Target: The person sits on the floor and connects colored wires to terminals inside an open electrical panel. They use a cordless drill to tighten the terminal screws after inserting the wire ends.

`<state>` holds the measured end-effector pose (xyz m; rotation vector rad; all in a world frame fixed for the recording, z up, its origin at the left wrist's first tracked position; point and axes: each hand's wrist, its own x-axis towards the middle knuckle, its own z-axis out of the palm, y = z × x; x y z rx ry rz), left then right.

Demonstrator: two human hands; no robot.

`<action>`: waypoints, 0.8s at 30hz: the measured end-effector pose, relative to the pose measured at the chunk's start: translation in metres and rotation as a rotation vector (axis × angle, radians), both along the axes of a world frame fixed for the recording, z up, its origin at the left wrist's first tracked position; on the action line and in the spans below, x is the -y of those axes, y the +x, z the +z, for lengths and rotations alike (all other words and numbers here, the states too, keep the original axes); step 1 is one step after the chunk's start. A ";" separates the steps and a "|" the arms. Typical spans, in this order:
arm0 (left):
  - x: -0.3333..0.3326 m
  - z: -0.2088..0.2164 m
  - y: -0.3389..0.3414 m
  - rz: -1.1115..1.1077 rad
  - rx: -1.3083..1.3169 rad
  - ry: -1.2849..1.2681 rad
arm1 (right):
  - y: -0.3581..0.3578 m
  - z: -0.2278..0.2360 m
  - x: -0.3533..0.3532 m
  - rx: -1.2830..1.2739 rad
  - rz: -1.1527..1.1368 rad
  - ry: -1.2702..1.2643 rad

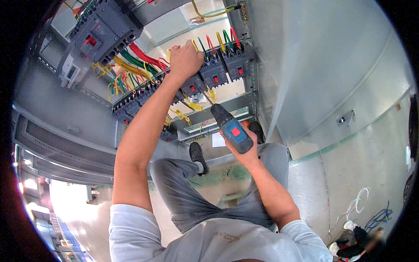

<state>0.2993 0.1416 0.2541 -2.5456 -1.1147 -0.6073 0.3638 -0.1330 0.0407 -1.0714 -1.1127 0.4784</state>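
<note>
My right hand [248, 150] is wrapped round the grip of a blue and black cordless drill [235, 133]. Its long thin bit [206, 97] points up and left toward the lower side of a dark circuit breaker [192, 89] with a red switch. My left hand [185, 61] is closed above the same row of breakers, among red and yellow wires at their upper terminals. What its fingers hold is hidden by the hand. To the right, coloured wires [221, 38] in yellow, green and red loop out of the neighbouring breakers [238, 65].
A large breaker [100, 35] sits at the upper left, with thick red, green and yellow wire bundles [135, 61] below it. Yellow wire tangles [180, 115] hang under the row. A grey cabinet door [323, 78] stands at right. Loose white cable [358, 201] lies on the floor.
</note>
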 end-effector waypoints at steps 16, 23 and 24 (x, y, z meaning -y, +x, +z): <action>-0.055 0.070 -0.014 -0.355 0.020 -0.697 | 0.000 0.013 0.005 -0.019 -0.062 0.003; -0.076 0.071 -0.028 -0.477 -0.062 -0.903 | -0.005 0.001 -0.001 0.050 -0.028 -0.033; -0.079 0.070 -0.027 -0.479 -0.066 -0.903 | -0.007 0.001 -0.001 0.053 -0.034 -0.029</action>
